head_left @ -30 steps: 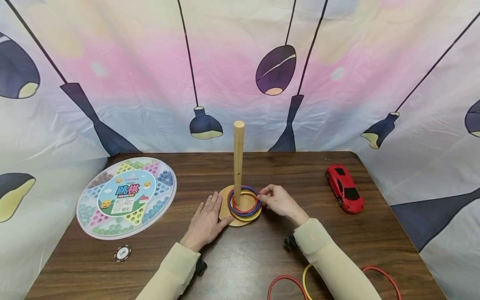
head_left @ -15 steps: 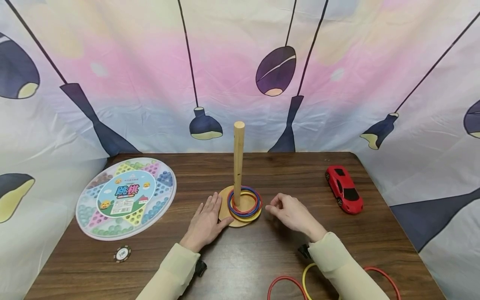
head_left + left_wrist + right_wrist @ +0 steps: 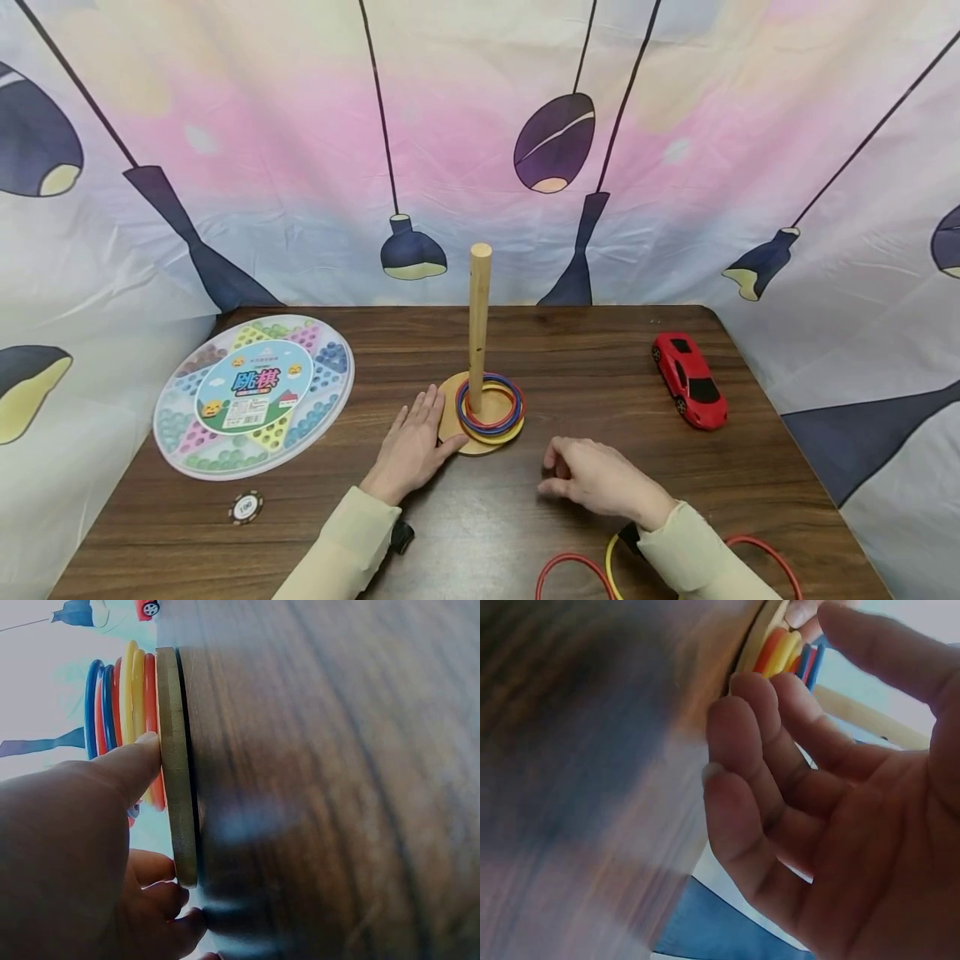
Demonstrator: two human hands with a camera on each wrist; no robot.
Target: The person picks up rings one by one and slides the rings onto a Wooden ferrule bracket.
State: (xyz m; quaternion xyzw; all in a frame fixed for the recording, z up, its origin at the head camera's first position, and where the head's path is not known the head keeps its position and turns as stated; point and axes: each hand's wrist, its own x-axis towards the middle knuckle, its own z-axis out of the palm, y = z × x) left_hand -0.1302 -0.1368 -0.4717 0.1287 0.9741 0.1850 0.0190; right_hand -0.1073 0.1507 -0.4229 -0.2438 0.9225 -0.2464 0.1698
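Over my remote feed the ring stand stood upright near the middle of the dark wood-grain table. Its pale round peg bore small dark marks and rose from a thin, round wooden base. Glossy rings in red, yellow and blue lay stacked round the peg's foot, off-centre toward the right; I made out red lowest, yellow next, blue topmost. The left hand lay along the base's left edge, fingers straight and nearly together, thumb spread and touching the edge. The right hand hung apart from the stand, fingers loosely bent, thumb separate.
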